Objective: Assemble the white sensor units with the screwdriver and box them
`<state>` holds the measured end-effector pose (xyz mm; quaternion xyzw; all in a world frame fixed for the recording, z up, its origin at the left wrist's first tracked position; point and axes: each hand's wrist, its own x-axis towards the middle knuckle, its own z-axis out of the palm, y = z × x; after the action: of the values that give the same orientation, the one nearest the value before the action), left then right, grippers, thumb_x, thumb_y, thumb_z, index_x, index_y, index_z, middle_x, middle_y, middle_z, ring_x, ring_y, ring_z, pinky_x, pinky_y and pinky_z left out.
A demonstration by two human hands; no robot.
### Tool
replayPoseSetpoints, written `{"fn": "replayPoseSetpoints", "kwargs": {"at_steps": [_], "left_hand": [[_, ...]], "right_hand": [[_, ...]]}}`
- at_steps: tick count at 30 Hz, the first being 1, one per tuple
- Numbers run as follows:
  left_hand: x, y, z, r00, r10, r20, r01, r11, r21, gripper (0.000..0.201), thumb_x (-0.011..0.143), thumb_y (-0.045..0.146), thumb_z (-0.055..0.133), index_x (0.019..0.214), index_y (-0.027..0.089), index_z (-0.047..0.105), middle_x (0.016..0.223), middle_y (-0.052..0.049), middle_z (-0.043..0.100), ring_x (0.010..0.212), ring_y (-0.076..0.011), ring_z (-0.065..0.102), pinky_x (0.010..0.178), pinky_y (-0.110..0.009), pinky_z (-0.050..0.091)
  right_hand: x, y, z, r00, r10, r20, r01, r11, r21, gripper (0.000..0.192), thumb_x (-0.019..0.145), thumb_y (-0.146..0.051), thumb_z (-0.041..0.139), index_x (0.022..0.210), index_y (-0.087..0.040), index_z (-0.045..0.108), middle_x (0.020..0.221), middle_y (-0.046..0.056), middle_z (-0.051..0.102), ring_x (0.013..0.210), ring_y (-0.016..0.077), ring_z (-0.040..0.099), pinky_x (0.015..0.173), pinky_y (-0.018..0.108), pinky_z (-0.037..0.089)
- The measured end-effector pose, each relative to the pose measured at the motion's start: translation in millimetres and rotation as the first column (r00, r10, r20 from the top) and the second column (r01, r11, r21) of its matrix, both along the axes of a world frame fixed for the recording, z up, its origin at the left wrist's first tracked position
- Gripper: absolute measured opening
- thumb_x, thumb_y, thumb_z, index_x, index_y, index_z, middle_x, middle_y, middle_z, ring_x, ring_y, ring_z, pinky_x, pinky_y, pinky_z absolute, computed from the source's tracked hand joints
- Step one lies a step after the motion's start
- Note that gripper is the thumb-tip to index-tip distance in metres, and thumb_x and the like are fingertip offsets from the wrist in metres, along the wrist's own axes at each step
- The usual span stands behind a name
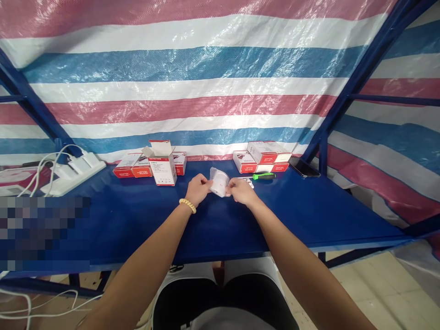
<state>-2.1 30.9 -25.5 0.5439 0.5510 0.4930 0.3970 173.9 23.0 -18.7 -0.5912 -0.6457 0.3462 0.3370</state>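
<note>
Both my hands meet over the blue table (pixel 137 220) around a small white round device in a clear plastic bag (pixel 219 182). My left hand (pixel 198 189), with a yellow band on its wrist, grips the bag's left side. My right hand (pixel 241 190) pinches its right side. An upright white and red box (pixel 162 165) with its top flap open stands just left of my hands.
Stacks of red and white boxes lie at the back left (pixel 132 166) and back right (pixel 263 156). A green-handled screwdriver (pixel 263 176) and a black phone (pixel 304 168) lie to the right. A white power strip with cables (pixel 74 172) sits at the left.
</note>
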Motion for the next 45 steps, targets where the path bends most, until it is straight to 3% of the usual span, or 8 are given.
{"fn": "replayPoseSetpoints", "kwargs": {"at_steps": [9,17,26,30,33,40,43,45], "left_hand": [[-1,-1,6.9,0.863,-0.031,0.505,-0.016,0.996,0.088,0.041,0.055,0.028,0.083,0.063,0.016,0.044,0.08,0.0,0.064,0.069,-0.0111,0.06,0.061,-0.025,0.049],[-12,-10,21.8,0.631,-0.41,0.659,0.357,0.907,0.223,0.044,0.056,0.024,0.086,0.061,0.016,0.043,0.067,0.003,0.061,0.066,-0.0114,0.059,0.064,-0.026,0.046],[-9,-7,15.8,0.826,-0.153,0.542,0.166,0.986,0.024,0.048,0.049,0.034,0.086,0.064,0.017,0.044,0.07,0.001,0.062,0.069,-0.0155,0.06,0.06,-0.031,0.054],[-7,-8,13.8,0.889,-0.2,0.412,0.231,0.973,-0.027,0.043,0.051,0.035,0.084,0.064,0.017,0.047,0.067,0.002,0.06,0.065,-0.0144,0.058,0.059,-0.032,0.053],[-8,-9,12.7,0.905,-0.266,0.331,0.285,0.959,-0.009,0.04,0.054,0.036,0.082,0.064,0.017,0.049,0.068,0.001,0.061,0.062,-0.0136,0.057,0.057,-0.029,0.051],[-6,-15,22.9,0.857,-0.376,0.351,0.363,0.926,0.105,0.038,0.064,0.046,0.077,0.072,0.017,0.054,0.071,0.0,0.061,0.067,-0.0135,0.059,0.062,-0.027,0.048],[-9,-16,32.8,0.915,-0.162,0.368,0.068,0.964,0.257,0.036,0.073,0.05,0.067,0.084,0.019,0.053,0.088,-0.004,0.062,0.085,-0.0184,0.063,0.075,-0.034,0.051],[-18,-14,37.6,0.908,0.3,0.292,-0.399,0.83,0.39,0.035,0.073,0.044,0.067,0.093,0.02,0.051,0.098,-0.005,0.059,0.095,-0.0202,0.06,0.085,-0.037,0.048]], "right_hand": [[-5,5,-4.0,0.946,0.024,-0.323,0.03,0.986,0.162,0.024,0.07,-0.04,0.064,0.062,-0.02,0.053,0.059,-0.003,0.055,0.054,0.0113,0.05,0.053,0.026,0.044],[-2,-3,2.6,0.713,0.261,-0.65,-0.158,0.964,0.214,0.035,0.063,-0.048,0.077,0.067,-0.02,0.057,0.062,-0.002,0.062,0.052,0.012,0.057,0.056,0.03,0.048],[-2,0,-7.4,0.949,-0.018,-0.316,0.102,0.962,0.252,0.073,0.06,-0.05,0.079,0.12,-0.022,0.048,0.124,0.013,0.059,0.095,0.0245,0.065,0.079,0.044,0.055],[4,-5,-8.3,0.996,0.03,-0.088,0.005,0.93,0.367,0.12,0.047,-0.05,0.086,0.147,-0.023,0.027,0.154,0.017,0.029,0.141,0.0355,0.032,0.112,0.055,0.033],[5,-9,-4.9,0.993,0.113,0.037,-0.119,0.931,0.345,0.133,0.04,-0.052,0.088,0.152,-0.022,0.022,0.156,0.017,0.026,0.145,0.0371,0.022,0.116,0.056,0.023],[1,-11,2.1,0.978,0.131,-0.162,-0.074,0.945,0.318,0.12,0.041,-0.046,0.09,0.145,-0.024,0.034,0.137,0.012,0.052,0.126,0.0351,0.05,0.107,0.052,0.038],[0,-8,2.8,0.906,0.159,-0.391,-0.024,0.945,0.327,0.103,0.043,-0.041,0.09,0.134,-0.025,0.044,0.124,0.008,0.061,0.114,0.0302,0.059,0.099,0.048,0.046],[1,-5,3.0,0.857,0.137,-0.497,0.038,0.945,0.325,0.092,0.044,-0.039,0.09,0.125,-0.025,0.05,0.118,0.006,0.063,0.11,0.0282,0.06,0.096,0.046,0.048]]}}
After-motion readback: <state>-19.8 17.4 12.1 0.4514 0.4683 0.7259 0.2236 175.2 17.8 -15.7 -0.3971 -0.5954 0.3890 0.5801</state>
